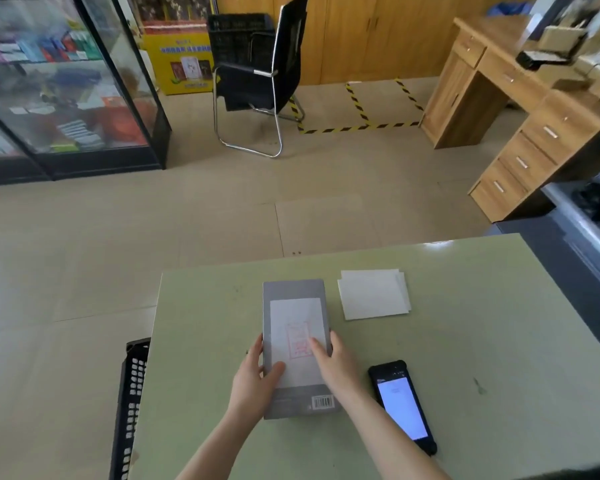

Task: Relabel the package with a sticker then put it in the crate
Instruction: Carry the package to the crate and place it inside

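A flat grey package [293, 291] lies lengthwise on the pale green table [482, 341], a barcode at its near right corner. A white sticker [293, 320] with a faint red print covers most of its top. My left hand [255, 379] holds the package's left edge, thumb resting on the sticker. My right hand [336, 365] lies flat on the sticker's right side, fingers pressing down at the package's right edge. A black perforated crate [130, 403] stands on the floor against the table's left edge, partly cut off.
A small stack of white label sheets [374, 294] lies right of the package. A black handheld scanner [402, 407] with a lit screen rests near my right forearm. Beyond the table are a black chair [257, 74], a glass cabinet [66, 91] and a wooden desk [520, 109].
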The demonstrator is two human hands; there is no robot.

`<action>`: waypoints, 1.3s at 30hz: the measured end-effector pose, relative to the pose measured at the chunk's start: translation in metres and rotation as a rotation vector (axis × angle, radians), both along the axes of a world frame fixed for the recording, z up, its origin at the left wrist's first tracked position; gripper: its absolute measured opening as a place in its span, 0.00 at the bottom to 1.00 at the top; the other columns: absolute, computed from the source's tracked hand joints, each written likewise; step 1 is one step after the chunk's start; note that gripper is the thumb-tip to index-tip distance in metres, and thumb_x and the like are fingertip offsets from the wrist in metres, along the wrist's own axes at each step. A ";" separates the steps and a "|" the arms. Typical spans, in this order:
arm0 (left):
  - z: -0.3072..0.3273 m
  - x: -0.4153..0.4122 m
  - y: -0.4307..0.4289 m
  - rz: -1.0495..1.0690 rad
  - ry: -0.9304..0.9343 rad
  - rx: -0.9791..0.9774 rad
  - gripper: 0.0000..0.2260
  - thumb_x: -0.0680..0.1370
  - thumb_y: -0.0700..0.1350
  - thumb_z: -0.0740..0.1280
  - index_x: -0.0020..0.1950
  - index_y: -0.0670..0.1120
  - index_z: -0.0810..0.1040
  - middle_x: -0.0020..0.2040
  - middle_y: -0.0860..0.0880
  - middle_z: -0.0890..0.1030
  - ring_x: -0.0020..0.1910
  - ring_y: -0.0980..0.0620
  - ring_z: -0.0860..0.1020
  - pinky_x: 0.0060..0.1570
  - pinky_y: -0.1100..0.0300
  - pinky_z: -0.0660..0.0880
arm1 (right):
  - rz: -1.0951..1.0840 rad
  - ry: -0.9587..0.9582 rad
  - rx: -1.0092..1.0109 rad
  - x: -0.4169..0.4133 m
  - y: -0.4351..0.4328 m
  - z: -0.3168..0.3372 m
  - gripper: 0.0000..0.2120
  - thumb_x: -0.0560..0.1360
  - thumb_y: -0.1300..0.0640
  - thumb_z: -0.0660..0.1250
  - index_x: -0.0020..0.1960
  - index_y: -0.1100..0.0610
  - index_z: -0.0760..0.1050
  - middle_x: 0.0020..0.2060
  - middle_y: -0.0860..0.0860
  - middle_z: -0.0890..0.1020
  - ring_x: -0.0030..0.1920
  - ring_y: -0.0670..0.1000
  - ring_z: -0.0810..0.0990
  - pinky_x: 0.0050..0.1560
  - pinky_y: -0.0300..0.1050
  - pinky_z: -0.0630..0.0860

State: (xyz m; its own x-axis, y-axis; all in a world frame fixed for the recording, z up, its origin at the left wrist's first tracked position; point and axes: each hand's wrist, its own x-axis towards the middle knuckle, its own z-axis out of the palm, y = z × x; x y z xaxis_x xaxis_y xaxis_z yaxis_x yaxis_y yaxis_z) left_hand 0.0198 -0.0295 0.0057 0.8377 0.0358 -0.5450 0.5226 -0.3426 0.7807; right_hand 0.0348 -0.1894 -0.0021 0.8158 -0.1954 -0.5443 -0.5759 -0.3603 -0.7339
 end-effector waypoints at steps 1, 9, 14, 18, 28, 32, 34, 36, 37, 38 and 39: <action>0.004 0.002 -0.001 -0.015 -0.021 0.000 0.30 0.77 0.41 0.67 0.77 0.51 0.59 0.70 0.51 0.73 0.60 0.47 0.78 0.62 0.46 0.74 | -0.017 -0.018 0.008 -0.002 -0.002 0.004 0.29 0.77 0.42 0.60 0.72 0.55 0.61 0.69 0.52 0.72 0.63 0.51 0.73 0.54 0.41 0.70; 0.052 0.012 -0.026 -0.217 -0.276 -0.086 0.29 0.78 0.48 0.65 0.75 0.62 0.56 0.69 0.58 0.70 0.59 0.50 0.76 0.58 0.44 0.76 | -0.255 -0.354 0.048 -0.041 -0.016 0.070 0.29 0.78 0.48 0.60 0.74 0.39 0.50 0.73 0.38 0.63 0.69 0.43 0.66 0.69 0.48 0.68; 0.082 -0.010 -0.056 -0.462 -0.443 -0.186 0.30 0.78 0.52 0.64 0.72 0.71 0.52 0.71 0.58 0.70 0.59 0.54 0.76 0.57 0.46 0.77 | -0.432 -0.498 -0.075 -0.102 -0.037 0.116 0.31 0.78 0.49 0.61 0.75 0.39 0.49 0.74 0.40 0.62 0.71 0.43 0.65 0.71 0.50 0.66; 0.104 -0.048 -0.095 -0.674 -0.526 -0.266 0.29 0.78 0.53 0.63 0.68 0.78 0.50 0.69 0.54 0.72 0.61 0.53 0.76 0.57 0.47 0.77 | -0.571 -0.540 -0.203 -0.173 -0.057 0.145 0.33 0.77 0.44 0.61 0.74 0.35 0.44 0.74 0.40 0.60 0.70 0.44 0.65 0.68 0.47 0.67; 0.181 -0.222 -0.204 -1.122 -0.672 -0.499 0.30 0.77 0.57 0.63 0.72 0.72 0.49 0.72 0.56 0.68 0.62 0.54 0.74 0.62 0.47 0.74 | -1.023 -0.708 -0.388 -0.392 -0.099 0.209 0.32 0.75 0.45 0.65 0.68 0.25 0.48 0.68 0.28 0.61 0.69 0.39 0.64 0.71 0.54 0.66; 0.206 -0.311 -0.235 -1.261 -0.692 -0.599 0.32 0.76 0.58 0.65 0.75 0.66 0.52 0.73 0.56 0.68 0.66 0.54 0.72 0.65 0.47 0.73 | -1.122 -0.772 -0.468 -0.491 -0.107 0.229 0.32 0.75 0.45 0.64 0.70 0.28 0.50 0.70 0.28 0.60 0.70 0.36 0.62 0.72 0.55 0.65; 0.215 -0.362 -0.248 -1.314 -0.712 -0.648 0.32 0.75 0.59 0.65 0.75 0.66 0.52 0.72 0.58 0.68 0.66 0.56 0.72 0.65 0.49 0.74 | -1.164 -0.790 -0.511 -0.546 -0.110 0.238 0.31 0.76 0.45 0.64 0.70 0.28 0.50 0.70 0.27 0.59 0.71 0.36 0.60 0.72 0.54 0.64; 0.223 -0.417 -0.259 -1.350 -0.712 -0.692 0.32 0.74 0.61 0.65 0.73 0.69 0.52 0.70 0.60 0.69 0.65 0.59 0.72 0.64 0.51 0.74 | -1.209 -0.796 -0.557 -0.602 -0.113 0.246 0.31 0.76 0.45 0.64 0.69 0.27 0.50 0.70 0.27 0.59 0.70 0.35 0.61 0.72 0.53 0.65; 0.227 -0.444 -0.264 -1.369 -0.703 -0.717 0.33 0.73 0.63 0.65 0.73 0.70 0.52 0.70 0.61 0.69 0.64 0.60 0.72 0.64 0.52 0.74 | -1.230 -0.803 -0.576 -0.630 -0.114 0.251 0.30 0.76 0.45 0.64 0.69 0.27 0.50 0.70 0.28 0.60 0.70 0.36 0.62 0.71 0.53 0.66; 0.232 -0.472 -0.270 -1.392 -0.692 -0.742 0.33 0.72 0.64 0.65 0.72 0.71 0.52 0.69 0.62 0.69 0.64 0.61 0.72 0.63 0.52 0.74 | -1.249 -0.810 -0.596 -0.658 -0.115 0.255 0.30 0.76 0.45 0.64 0.69 0.27 0.51 0.71 0.29 0.61 0.70 0.37 0.63 0.70 0.53 0.68; 0.237 -0.498 -0.275 -1.416 -0.683 -0.766 0.33 0.71 0.65 0.65 0.72 0.72 0.52 0.69 0.62 0.69 0.63 0.61 0.72 0.62 0.52 0.75 | -1.267 -0.814 -0.618 -0.685 -0.117 0.260 0.30 0.76 0.46 0.64 0.69 0.28 0.51 0.70 0.30 0.62 0.70 0.38 0.64 0.69 0.53 0.69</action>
State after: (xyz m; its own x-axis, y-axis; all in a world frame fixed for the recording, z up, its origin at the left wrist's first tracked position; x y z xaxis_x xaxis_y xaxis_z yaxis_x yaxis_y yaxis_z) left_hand -0.4785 -0.3045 0.2422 0.0584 -0.9366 0.3454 -0.2903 0.3151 0.9036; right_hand -0.6500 -0.3062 0.2574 -0.0118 -0.9409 0.3386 -0.2703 -0.3230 -0.9070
